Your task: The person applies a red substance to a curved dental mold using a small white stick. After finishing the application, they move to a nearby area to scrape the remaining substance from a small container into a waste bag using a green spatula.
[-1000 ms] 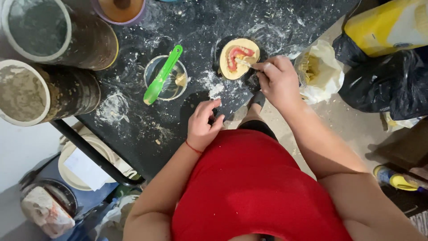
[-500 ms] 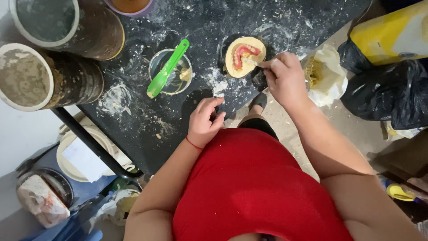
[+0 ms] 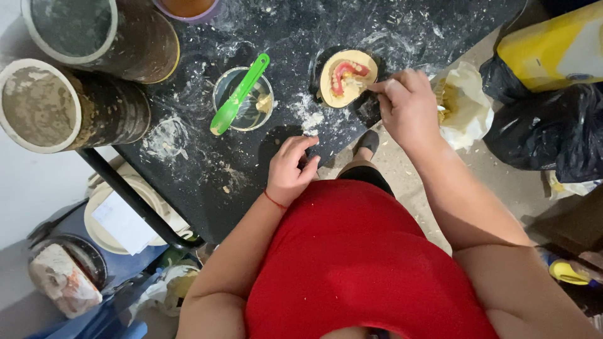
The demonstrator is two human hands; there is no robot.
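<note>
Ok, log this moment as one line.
right hand: working tool on denture cast | left hand: resting at black table edge | green spatula: lying across clear bowl

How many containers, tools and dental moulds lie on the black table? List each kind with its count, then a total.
Buckets: 2
Cups: 2
Green spatula: 1
Dental mould: 1
Total: 6

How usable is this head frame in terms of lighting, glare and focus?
Head view: even indoor light with soft shadows under both hands; mild sheen on the dusty black table; the right hand at the denture mould and the left hand are sharp; wide-angle bending at the edges.
</note>
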